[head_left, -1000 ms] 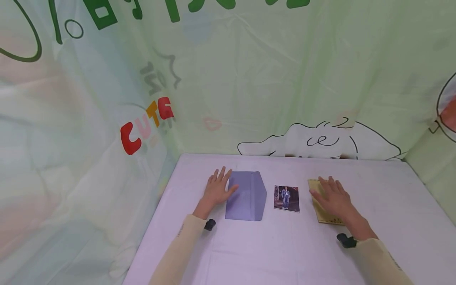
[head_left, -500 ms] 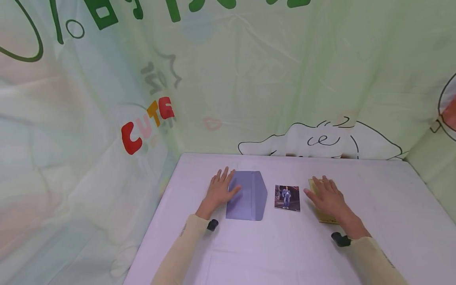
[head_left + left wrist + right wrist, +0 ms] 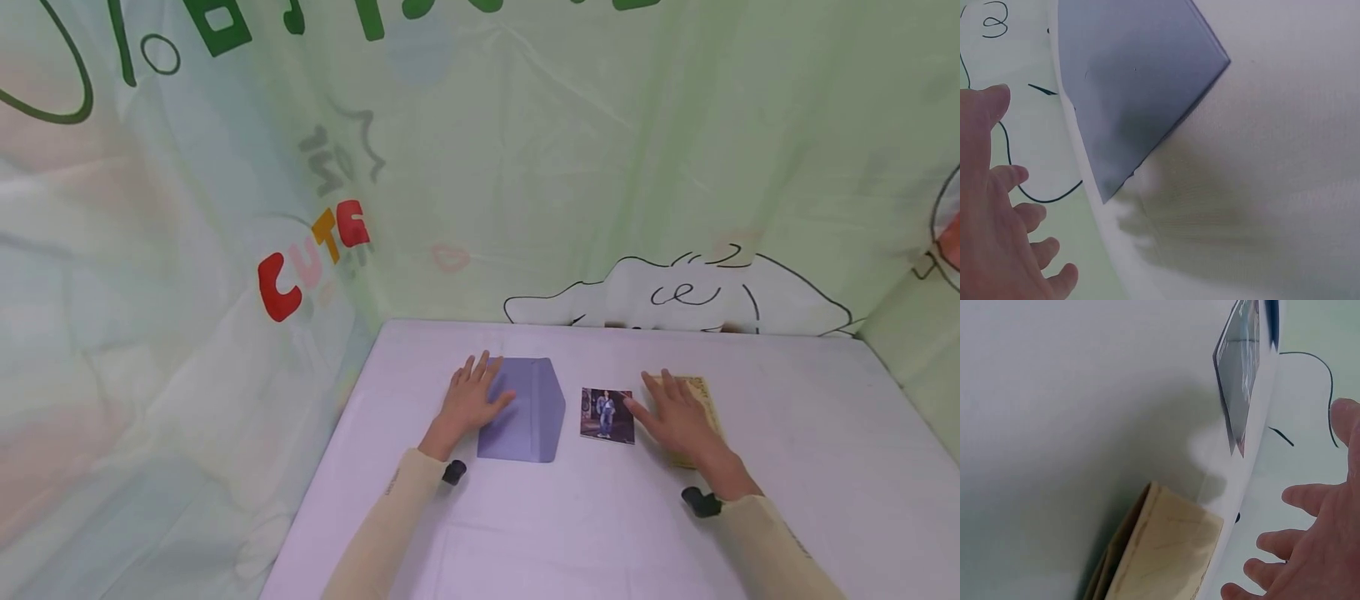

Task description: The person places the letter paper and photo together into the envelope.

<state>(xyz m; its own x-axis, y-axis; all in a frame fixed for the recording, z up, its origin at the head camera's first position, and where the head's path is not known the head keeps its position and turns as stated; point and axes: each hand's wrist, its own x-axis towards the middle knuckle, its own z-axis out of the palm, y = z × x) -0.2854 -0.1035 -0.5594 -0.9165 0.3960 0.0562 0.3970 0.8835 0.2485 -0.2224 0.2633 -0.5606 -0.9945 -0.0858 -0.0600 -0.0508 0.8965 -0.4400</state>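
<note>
A lavender envelope lies on the table with its pointed flap to the right. My left hand is spread over its left edge, and in the left wrist view a shadow falls below the envelope's corner. Right of the envelope lies a small photo print of a standing person in blue. My right hand has its fingers spread and partly covers a tan folded paper piece with layered edges. Its thumb tip overlaps the photo's right edge in the head view. Neither hand holds anything.
A pale cloth covers the table. Printed curtains rise behind it and at the left side. Small black cameras are strapped at both wrists.
My right hand has moved left, off part of the tan paper piece and toward the photo. The left hand has shifted slightly right over the envelope. The objects stay in place.
</note>
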